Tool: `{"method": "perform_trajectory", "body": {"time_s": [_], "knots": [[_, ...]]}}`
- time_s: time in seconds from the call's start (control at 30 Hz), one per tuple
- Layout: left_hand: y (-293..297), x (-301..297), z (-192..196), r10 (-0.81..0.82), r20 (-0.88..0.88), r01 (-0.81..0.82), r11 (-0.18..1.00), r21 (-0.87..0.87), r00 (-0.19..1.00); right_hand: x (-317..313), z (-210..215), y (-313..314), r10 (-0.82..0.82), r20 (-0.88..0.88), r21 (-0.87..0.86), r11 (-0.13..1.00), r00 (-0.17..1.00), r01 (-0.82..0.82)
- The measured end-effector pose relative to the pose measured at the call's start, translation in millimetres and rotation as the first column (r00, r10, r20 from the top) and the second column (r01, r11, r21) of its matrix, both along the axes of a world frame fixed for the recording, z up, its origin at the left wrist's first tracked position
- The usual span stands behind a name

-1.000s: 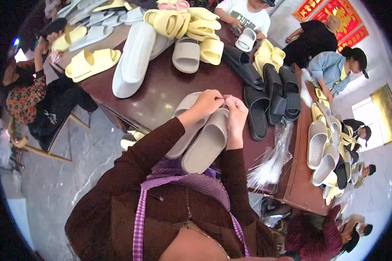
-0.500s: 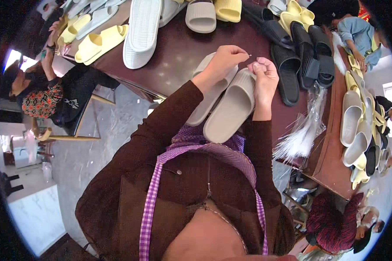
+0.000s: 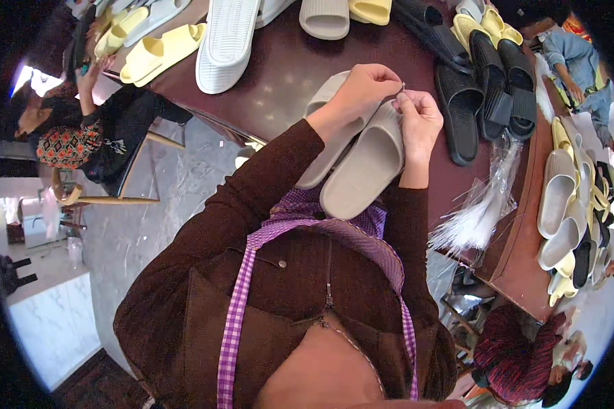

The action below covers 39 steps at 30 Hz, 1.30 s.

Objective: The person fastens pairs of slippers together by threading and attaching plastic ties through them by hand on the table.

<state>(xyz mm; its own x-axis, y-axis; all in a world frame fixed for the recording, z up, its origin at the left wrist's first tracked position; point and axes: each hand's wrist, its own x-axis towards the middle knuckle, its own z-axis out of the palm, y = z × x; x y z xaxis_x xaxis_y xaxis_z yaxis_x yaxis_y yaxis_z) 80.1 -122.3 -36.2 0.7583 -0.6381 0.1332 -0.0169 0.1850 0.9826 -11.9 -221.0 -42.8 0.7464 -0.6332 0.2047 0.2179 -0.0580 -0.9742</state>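
Two beige slide sandals, a left one (image 3: 326,146) and a right one (image 3: 367,170), lie side by side at the table's near edge with their toes away from me. Above their straps my left hand (image 3: 361,92) pinches a thin pale strand (image 3: 403,86), its tip barely showing. My right hand (image 3: 419,126) is close by, thumb and forefinger pressed together at the strand, its wrist beside the right sandal. What lies between the right fingertips is too small to make out.
Black slides (image 3: 459,112) stand right of my hands, near a plastic bag of white strands (image 3: 474,211). White slides (image 3: 228,48), yellow slides (image 3: 162,54) and another beige slide (image 3: 325,17) lie farther back. Another person (image 3: 75,129) sits at left; more slides (image 3: 559,198) fill the right side.
My fingertips have drawn closer together, and the right hand's fingers are more closed. The sandals stay in place while the whole view shifts slightly.
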Motion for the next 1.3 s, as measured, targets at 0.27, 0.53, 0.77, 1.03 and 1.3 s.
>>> {"method": "perform_trajectory", "body": {"time_s": [0.27, 0.53, 0.77, 1.03, 1.3], "knots": [[0, 0, -4, 0.031, 0.055, -0.033, 0.999, 0.034, 0.998, 0, 0, 2, -0.024, 0.001, -0.018, 1.000, 1.000, 0.024], [1, -4, -2, 0.061, 0.112, -0.064, 0.998, 0.025, 0.992, -2, -2, 0, -0.019, -0.044, -0.026, 0.999, 0.999, 0.018], [-1, -4, -4, 0.044, 0.111, -0.045, 0.999, 0.008, 0.993, 0, -6, -3, -0.018, -0.036, -0.048, 0.999, 0.999, 0.016], [3, 7, 0, -0.073, 0.096, 0.062, 0.991, 0.117, 0.993, -6, 10, 2, -0.108, -0.146, -0.355, 0.934, 0.983, 0.050], [4, 4, -6, -0.034, 0.224, 0.007, 0.993, 0.120, 0.974, -12, 3, -5, -0.227, 0.098, -0.572, 0.784, 0.969, 0.242]]}}
